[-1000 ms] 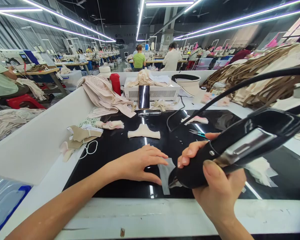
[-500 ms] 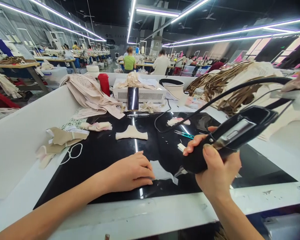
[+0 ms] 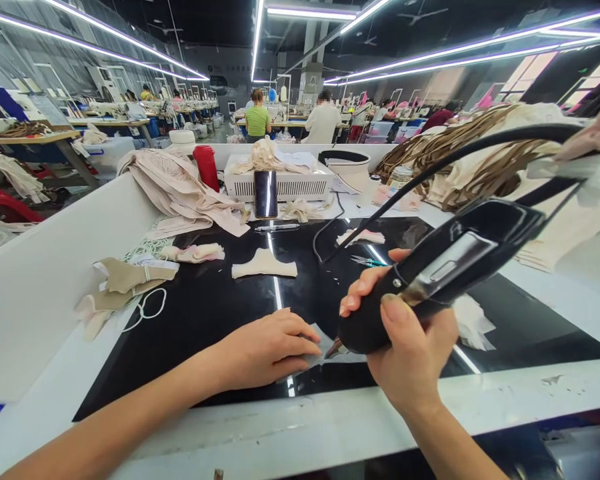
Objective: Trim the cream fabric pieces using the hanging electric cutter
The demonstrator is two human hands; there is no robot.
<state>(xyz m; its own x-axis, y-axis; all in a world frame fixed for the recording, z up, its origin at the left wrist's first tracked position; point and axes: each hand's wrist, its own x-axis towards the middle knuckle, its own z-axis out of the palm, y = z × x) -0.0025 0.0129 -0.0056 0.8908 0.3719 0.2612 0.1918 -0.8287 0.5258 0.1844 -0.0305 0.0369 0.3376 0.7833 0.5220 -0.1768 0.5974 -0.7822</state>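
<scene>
My left hand (image 3: 275,347) lies flat on the black mat, its fingers slightly apart over a thin pale fabric piece (image 3: 355,358). Much of that piece is hidden by both hands. My right hand (image 3: 415,340) is wrapped round a black corded power tool (image 3: 445,257), held tilted. Its pointed metal tip (image 3: 335,348) is close to the left fingertips, at the fabric; I cannot tell whether it touches. A cream shaped fabric piece (image 3: 264,264) lies farther back. Teal-handled snips (image 3: 369,261) lie behind the right hand, and white pieces (image 3: 474,323) are to its right.
The tool's thick cable (image 3: 460,157) arches up to a blurred pinkish shape at the right edge. Behind the mat are a phone (image 3: 266,195), a vented white box (image 3: 300,189) and a red cup (image 3: 207,167). Fabric piles (image 3: 180,190) flank the bench. People sit beyond the partition.
The tool in my right hand has moved left, bringing its tip nearer my left fingers. My left hand has shifted slightly right over the fabric. White pieces now show beside my right wrist.
</scene>
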